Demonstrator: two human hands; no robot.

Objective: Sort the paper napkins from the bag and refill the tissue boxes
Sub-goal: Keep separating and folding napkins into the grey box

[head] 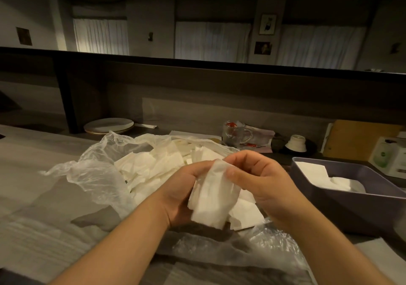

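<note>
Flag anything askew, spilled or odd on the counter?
Nothing is damaged. The napkins lie jumbled in the open plastic bag, not stacked. In the grey box the few napkins sit unevenly, one riding up the far wall. Both hands, left hand and right hand, hold a napkin bunch.

Dim restaurant or café interior, seen from behind a service counter (pixel 55 153). A raised dark ledge (pixel 197 61) is run across mid-frame. Curtained windows (pixel 212 40) and framed pictures (pixel 267 24) are seen on the far wall, upper frame. Stacked plates (pixel 108 125), a glass mug (pixel 236 133) and a purple napkin tray (pixel 351 203) are set on the counter.
</note>
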